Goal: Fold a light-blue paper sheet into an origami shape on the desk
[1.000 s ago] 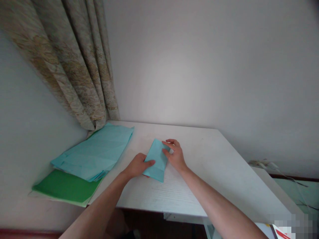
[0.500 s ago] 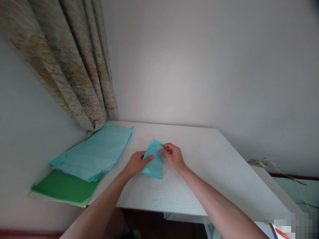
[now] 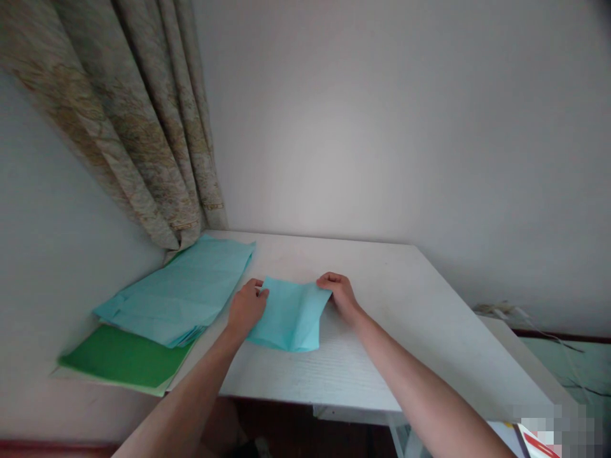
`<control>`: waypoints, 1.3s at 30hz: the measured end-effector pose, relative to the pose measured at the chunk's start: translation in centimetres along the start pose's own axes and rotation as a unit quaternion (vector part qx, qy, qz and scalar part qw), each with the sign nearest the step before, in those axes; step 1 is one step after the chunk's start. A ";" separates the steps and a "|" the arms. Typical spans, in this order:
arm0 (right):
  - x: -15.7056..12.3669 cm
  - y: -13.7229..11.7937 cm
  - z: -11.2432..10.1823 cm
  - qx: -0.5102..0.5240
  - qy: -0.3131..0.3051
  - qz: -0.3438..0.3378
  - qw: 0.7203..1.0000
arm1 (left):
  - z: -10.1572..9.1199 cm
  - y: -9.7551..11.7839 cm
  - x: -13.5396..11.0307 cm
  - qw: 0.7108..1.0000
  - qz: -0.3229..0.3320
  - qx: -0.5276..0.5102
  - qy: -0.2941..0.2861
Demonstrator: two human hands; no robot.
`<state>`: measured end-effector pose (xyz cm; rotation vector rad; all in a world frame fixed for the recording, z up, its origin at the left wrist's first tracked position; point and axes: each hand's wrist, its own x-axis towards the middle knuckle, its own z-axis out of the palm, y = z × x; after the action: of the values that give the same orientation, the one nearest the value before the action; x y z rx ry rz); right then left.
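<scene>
White wall (image 3: 358, 127) behind, meeting the far edge of a white worktop (image 3: 382, 286); clock directions are taken from the sheet, twelve being the far side. Item: sheet (image 3: 291, 315), pale blue, over the near-middle of the worktop, directly before the person; crease running roughly from twelve to six, the right part angled up; number of layers not to be told. Left hand (image 3: 248, 305): at nine to ten o'clock, fingers bent about the left edge near the far corner, thumb at the margin; whether they pinch or merely steady it, cannot be told. Right hand (image 3: 338, 291): at two o'clock, fingers curled in and pinching the far right corner against the thumb, apparently to carry that side up off the surface. Holding at opposite edges appears to keep the sheet spread and the crease from closing; the central position likely suits both arms. Stack (image 3: 186, 289), pale blue paper, between nine and ten, layers showing at its near corner; its place by the side wall seems chosen to leave the hands room. Green paper (image 3: 124, 359), partly beneath the stack, protruding towards eight. Curtain (image 3: 133, 95), patterned, hanging between ten and eleven, its hem close to the stack's far end. Cable (image 3: 501, 313), white, at three, beyond the worktop's slanted edge.
</scene>
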<state>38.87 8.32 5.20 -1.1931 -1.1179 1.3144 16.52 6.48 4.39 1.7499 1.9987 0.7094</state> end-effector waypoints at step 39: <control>-0.8 0.8 0.6 -0.460 -0.195 -0.283 0.818 | 3.3 0.4 -1.0 0.957 0.281 0.027 -0.057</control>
<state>38.27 7.47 4.51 -1.0821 -2.3614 0.5102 18.97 5.89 1.94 2.3651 1.4531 0.6988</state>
